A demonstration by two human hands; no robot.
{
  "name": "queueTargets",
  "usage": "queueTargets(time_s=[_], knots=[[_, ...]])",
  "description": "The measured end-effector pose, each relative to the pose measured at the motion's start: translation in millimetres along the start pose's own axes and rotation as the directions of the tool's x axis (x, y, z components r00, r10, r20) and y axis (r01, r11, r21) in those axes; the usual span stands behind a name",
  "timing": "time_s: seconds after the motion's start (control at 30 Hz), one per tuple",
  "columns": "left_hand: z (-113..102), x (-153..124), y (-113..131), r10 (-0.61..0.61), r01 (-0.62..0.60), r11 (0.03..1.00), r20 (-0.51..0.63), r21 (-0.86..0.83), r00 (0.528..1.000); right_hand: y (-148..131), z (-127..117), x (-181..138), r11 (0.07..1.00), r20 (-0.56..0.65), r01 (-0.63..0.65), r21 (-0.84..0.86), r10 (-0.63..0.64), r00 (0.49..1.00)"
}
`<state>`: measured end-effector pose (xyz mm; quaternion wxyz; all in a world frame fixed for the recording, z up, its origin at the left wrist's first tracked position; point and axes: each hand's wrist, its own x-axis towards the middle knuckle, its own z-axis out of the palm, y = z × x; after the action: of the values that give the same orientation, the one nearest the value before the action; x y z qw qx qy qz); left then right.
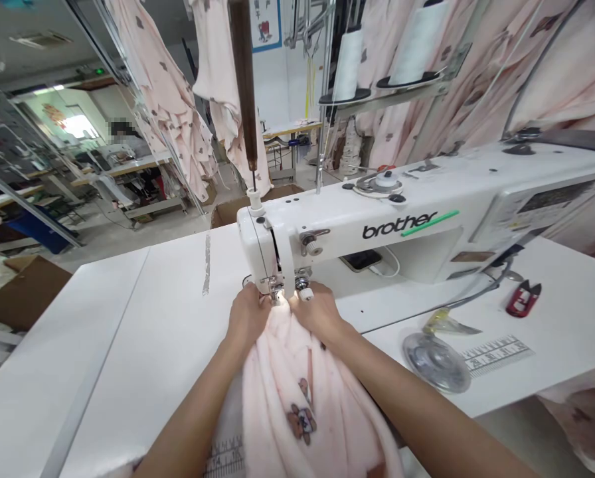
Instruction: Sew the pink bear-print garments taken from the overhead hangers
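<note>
Gripping pink bear-print fabric (297, 392), left hand (248, 315) and right hand (317, 310) closed either side of presser foot (276, 291), white sewing machine (377, 245) reading "brother"

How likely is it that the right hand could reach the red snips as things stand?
Probably yes: the right hand is on pink fabric, and only a low transparent disc lies toward the red snips.

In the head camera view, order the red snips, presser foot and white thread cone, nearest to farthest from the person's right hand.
From the right hand:
1. Presser foot, just left
2. Red snips, right, on table
3. White thread cone, back, on stand
</note>
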<state>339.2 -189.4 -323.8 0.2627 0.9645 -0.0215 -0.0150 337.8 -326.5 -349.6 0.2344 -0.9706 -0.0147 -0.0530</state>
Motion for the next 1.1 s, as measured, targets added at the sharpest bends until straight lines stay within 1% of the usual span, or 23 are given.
queueTargets(time_s=[0.13, 0.2, 0.3, 0.37, 0.63, 0.93, 1.1], knots=[[-4, 0, -2, 0.018, -0.018, 0.999, 0.006, -0.030, 1.000, 4, -6, -3, 0.998, -0.003, 0.027, 0.049, -0.027, 1.000], [-5, 1, -4, 0.014, -0.013, 0.999, 0.011, -0.040, 1.000, 9, -11, -4, 0.993, 0.007, 0.080, 0.092, -0.081, 0.997], [-4, 4, -5, 0.012, -0.012, 0.999, 0.016, -0.053, 1.000, 18, -18, -6, 0.957, 0.027, 0.182, 0.225, -0.192, 0.981], [-3, 5, -6, 0.010, -0.009, 0.998, 0.018, -0.058, 1.000, 22, -20, -6, 0.934, 0.028, 0.210, 0.289, -0.228, 0.973], [-3, 4, -7, -0.005, 0.006, 0.999, 0.029, -0.040, 1.000, 23, -16, -4, 0.935, 0.036, 0.165, 0.315, -0.186, 0.982], [-5, 3, -8, 0.011, -0.007, 0.998, 0.069, -0.057, 0.998, 18, -23, -6, 0.939, 0.051, 0.123, 0.322, -0.147, 0.988], [-7, 3, -7, 0.030, -0.024, 0.998, 0.097, -0.066, 0.995, 17, -26, -6, 0.938, 0.063, 0.123, 0.324, -0.152, 0.986]])
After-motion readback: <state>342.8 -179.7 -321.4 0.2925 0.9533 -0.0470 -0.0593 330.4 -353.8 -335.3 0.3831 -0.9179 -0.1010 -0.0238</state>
